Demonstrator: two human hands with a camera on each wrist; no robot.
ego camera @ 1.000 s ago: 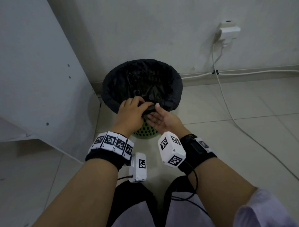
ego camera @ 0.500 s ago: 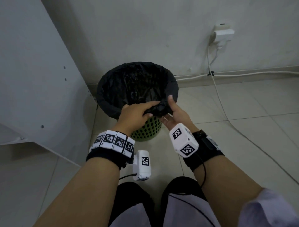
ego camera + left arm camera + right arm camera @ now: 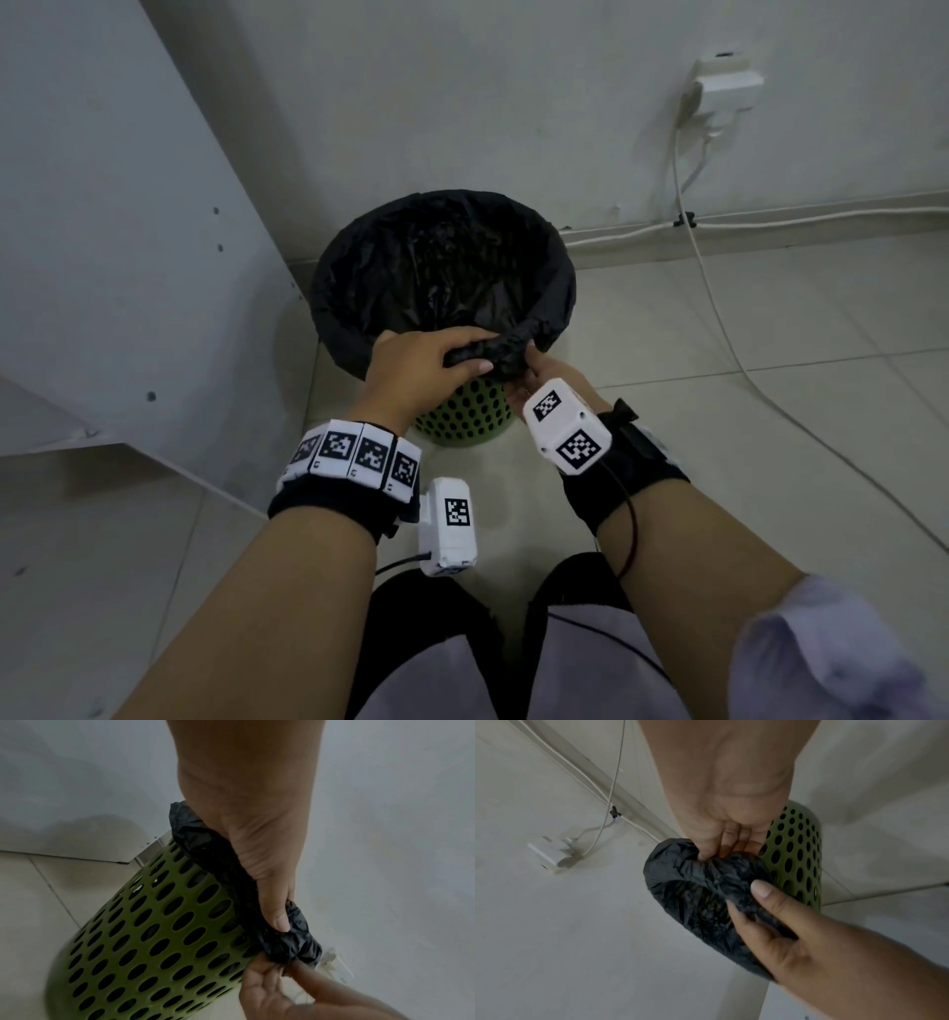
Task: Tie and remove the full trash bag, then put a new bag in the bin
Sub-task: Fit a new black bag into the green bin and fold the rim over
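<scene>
A green perforated bin (image 3: 462, 419) stands on the floor by the wall, lined with a black trash bag (image 3: 441, 267) folded over its rim. At the near rim my left hand (image 3: 462, 360) grips a bunched roll of the bag's edge, thumb underneath. My right hand (image 3: 531, 365) pinches the same bunch from the right. In the left wrist view my left thumb (image 3: 280, 921) presses the crumpled bag (image 3: 293, 941) against the bin (image 3: 154, 933). In the right wrist view my right hand (image 3: 721, 850) digs its fingertips into the bag (image 3: 700, 894). The bag's contents are hidden in the dark.
A white panel (image 3: 128, 257) slants close on the bin's left. A wall socket with a plug (image 3: 724, 87) sits at the upper right, and its white cable (image 3: 719, 308) trails over the tiled floor. My knees (image 3: 513, 658) are just below the hands.
My right hand has turned from an open palm under the rim to pinching the bag. Both hands have gathered the near edge into a tighter bunch.
</scene>
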